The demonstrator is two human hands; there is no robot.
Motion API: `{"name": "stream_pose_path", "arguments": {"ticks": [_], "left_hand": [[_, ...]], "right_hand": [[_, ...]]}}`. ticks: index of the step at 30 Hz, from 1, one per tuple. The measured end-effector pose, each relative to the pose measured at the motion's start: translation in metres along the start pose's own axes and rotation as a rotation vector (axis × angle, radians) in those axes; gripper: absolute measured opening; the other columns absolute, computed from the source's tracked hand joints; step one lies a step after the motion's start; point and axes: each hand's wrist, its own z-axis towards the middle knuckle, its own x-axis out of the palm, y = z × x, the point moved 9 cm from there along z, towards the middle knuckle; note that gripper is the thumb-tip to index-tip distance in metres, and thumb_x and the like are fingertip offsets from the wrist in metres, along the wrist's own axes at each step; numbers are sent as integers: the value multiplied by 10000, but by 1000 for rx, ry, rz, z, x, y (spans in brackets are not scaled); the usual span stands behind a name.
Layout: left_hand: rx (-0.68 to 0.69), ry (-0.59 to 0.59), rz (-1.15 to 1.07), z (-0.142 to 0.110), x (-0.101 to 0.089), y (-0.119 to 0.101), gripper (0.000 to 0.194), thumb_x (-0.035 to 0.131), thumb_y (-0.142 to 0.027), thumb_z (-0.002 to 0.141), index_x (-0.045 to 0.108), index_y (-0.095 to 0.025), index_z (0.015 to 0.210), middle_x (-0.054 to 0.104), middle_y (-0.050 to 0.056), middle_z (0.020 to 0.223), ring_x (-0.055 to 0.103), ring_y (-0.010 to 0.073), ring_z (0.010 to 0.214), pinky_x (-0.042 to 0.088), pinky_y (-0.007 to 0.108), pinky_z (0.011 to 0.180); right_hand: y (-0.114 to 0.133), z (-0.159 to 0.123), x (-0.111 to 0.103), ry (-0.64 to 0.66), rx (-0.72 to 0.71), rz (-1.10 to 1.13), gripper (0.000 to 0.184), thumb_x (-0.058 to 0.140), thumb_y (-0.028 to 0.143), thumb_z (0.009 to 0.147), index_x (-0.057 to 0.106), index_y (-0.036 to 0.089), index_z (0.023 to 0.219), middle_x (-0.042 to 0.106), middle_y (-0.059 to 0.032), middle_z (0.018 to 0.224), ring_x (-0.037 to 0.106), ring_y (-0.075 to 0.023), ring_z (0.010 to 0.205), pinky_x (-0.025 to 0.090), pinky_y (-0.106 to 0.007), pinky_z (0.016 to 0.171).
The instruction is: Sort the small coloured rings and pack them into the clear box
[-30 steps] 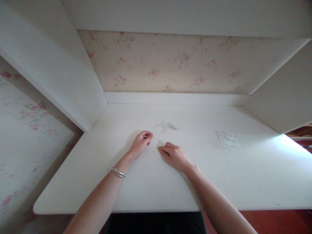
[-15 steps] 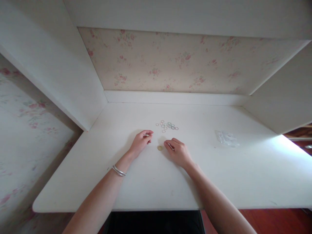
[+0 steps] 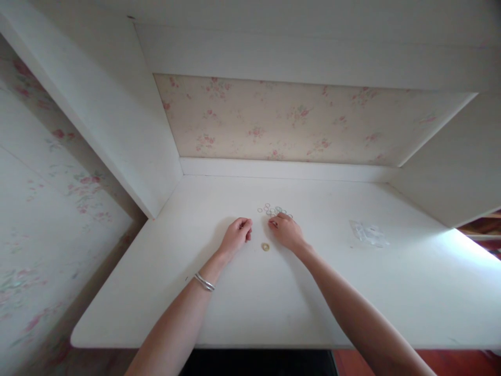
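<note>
Several small thin rings (image 3: 267, 206), some dark and some reddish, lie in a loose group on the white desk. My right hand (image 3: 287, 231) is at the near side of this group, fingers curled and fingertips down by the rings; it covers some of them. Whether a ring is between its fingertips is too small to tell. My left hand (image 3: 236, 236), with silver bangles (image 3: 204, 282) on the wrist, rests to the left with fingers curled closed; anything inside is hidden. Between the hands and nearer to me lies a yellowish ring-shaped piece (image 3: 265, 246), touched by neither hand.
A clear plastic bag (image 3: 369, 233) lies on the right of the white desk (image 3: 250, 313). White side panels (image 3: 129, 130) and a flowered back wall (image 3: 274, 120) enclose the desk, with a white shelf above. A dark seat (image 3: 258, 363) shows below the front edge.
My right hand has moved forward from beside the yellowish piece to the group of rings. The fingers of my left hand have closed further. The whole view has shifted slightly.
</note>
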Motion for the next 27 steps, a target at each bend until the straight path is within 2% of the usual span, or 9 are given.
{"name": "stream_pose_path", "arguments": {"ticks": [4,9,13,19,23,27], "left_hand": [[0,-16,-49,1,-1,1,325,495,-485,799,547,-164,800,542,-16,664,499,87,506,360,210,458],[6,-10,-44,3,-1,3,300,508,-462,794,552,-166,814,537,-20,677,505,86,522,368,208,468],[4,-2,-40,3,-1,4,287,520,-445,788,557,-164,836,531,-22,665,503,91,531,375,212,479],[-7,17,-6,4,0,3,296,536,-451,772,573,-169,854,536,-33,623,497,99,539,377,221,510],[-16,23,7,3,2,1,304,543,-458,761,578,-169,851,532,-34,605,489,103,540,372,223,519],[-5,34,46,2,3,-1,303,530,-463,770,580,-173,843,533,-33,598,487,106,549,374,226,534]], "right_hand": [[6,6,3,1,-63,-30,223,476,210,880,691,199,822,630,-83,904,559,-193,867,393,-290,743],[13,2,0,3,-96,-38,222,466,189,885,677,186,818,615,-89,909,547,-192,861,385,-295,745],[14,-16,-11,-48,-123,60,255,415,218,922,662,195,861,606,-65,891,537,-172,863,388,-284,764],[10,-61,-20,-125,-159,218,255,403,277,940,643,199,904,599,-58,866,528,-167,830,395,-298,764],[16,-76,-15,-68,-217,193,253,394,253,944,638,203,899,600,-57,861,522,-167,827,384,-304,776],[20,-78,-14,-39,-257,175,245,388,238,946,629,200,921,596,-55,869,520,-167,843,377,-304,788]]}}
